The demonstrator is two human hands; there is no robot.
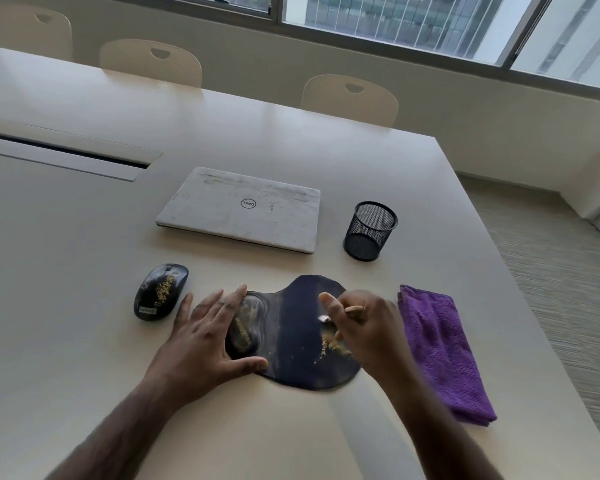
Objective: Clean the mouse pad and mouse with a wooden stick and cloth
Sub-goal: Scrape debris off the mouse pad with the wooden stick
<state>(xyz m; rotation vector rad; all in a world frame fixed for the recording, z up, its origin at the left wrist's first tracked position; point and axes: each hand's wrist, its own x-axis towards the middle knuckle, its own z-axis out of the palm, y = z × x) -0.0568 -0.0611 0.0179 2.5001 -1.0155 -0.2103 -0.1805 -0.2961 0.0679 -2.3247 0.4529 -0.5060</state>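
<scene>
Mouse pad point(291, 344) partly under flat left hand point(201, 341) and blurred right hand point(366, 329) pinching stick point(354, 310)

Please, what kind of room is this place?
Probably an office meeting room: a long pale table with matching chairs along it, a closed laptop, and wide windows facing another building.

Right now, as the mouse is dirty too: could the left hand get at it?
Probably yes: the left hand lies flat on the mouse pad, the mouse sits close on its left, nothing between them.
</scene>
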